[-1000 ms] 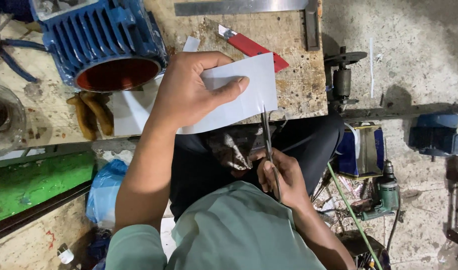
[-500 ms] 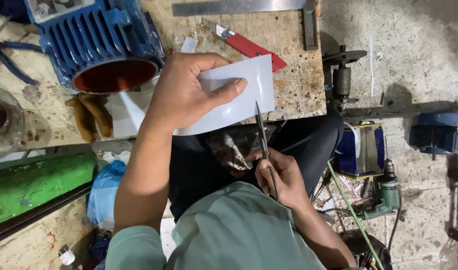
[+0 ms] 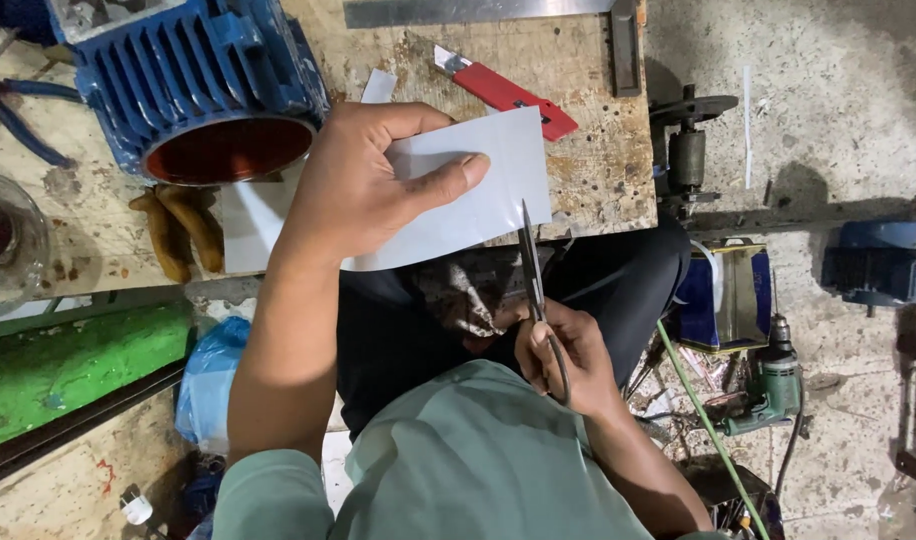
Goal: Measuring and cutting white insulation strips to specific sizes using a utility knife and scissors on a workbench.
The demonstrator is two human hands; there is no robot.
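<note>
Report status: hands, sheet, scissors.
Left hand grips white sheet above bench edge. Right hand holds scissors, blades at sheet's lower right edge. Red knife on bench behind, clear.

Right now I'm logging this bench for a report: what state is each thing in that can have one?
white sheet: held flat in the left hand, scissor tips at its lower edge
scissors: gripped in the right hand, blades nearly closed
red utility knife: lying on the bench, blade end showing
blue motor housing: open end facing the camera, hollow
green drill: lying on the floor, unused
</note>
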